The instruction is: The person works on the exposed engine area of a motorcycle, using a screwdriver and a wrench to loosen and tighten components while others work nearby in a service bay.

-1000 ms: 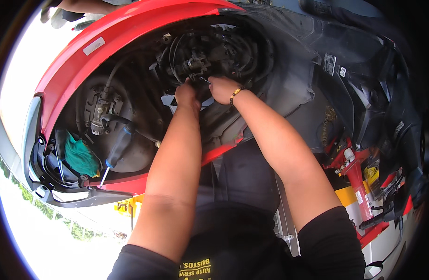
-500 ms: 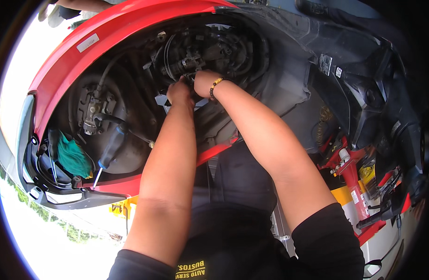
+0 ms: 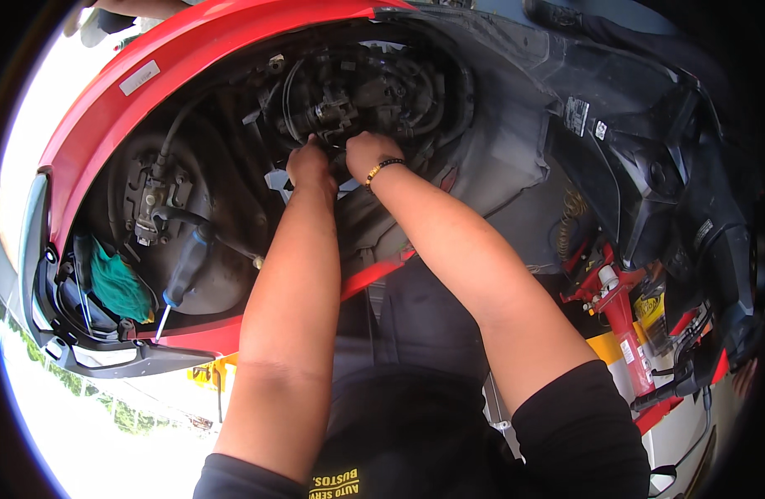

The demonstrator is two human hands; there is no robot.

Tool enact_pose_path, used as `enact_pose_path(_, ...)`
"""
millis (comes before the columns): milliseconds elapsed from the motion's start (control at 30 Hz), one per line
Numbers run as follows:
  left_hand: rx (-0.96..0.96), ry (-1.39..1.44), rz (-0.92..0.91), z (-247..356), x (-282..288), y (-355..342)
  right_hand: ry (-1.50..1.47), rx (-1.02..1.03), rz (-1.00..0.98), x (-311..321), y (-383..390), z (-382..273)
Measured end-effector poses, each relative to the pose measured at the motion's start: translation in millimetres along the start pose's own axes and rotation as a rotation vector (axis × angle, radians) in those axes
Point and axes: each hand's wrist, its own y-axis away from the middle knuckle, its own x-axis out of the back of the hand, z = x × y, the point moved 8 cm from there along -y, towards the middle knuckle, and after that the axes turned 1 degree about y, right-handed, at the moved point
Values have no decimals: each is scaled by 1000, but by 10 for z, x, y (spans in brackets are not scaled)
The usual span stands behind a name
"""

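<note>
Red painted metal car body panel (image 3: 108, 108), curving from far right down to the near left, opened onto a dark, grimy hollow (image 3: 233, 241) beneath. Far in the middle of that hollow, a black cluster of mechanical parts and hoses (image 3: 357, 91). At the near left, a black plastic frame (image 3: 91, 358) forming a pocket. Resting in the pocket, a crumpled green cloth (image 3: 116, 287). Just right of the cloth, a screwdriver with a black and blue handle (image 3: 185, 270), tilted, thin shaft pointing near and down. Off to the right, well apart, a red metal floor jack (image 3: 619, 320) standing low on pale ground (image 3: 58, 432).
</note>
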Motion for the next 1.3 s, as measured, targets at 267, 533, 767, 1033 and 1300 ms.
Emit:
enact_pose_path(267, 22, 49, -71, -51, 96, -209, -121, 63, 28, 23, 70, -27)
enact_pose_path(533, 95, -15, -125, -35, -11, 6, -199, 61, 41, 88, 51, 102)
enact_pose_path(767, 129, 67, -151, -21, 49, -141, -202, 93, 78, 63, -23, -3)
enact_pose_path(1033, 129, 18, -125, 18, -18, 41, -205, 36, 79, -13, -27, 33)
enact_pose_path(1300, 110, 33, -160, 33, -8, -46, -180, 70, 192, 35, -2, -25)
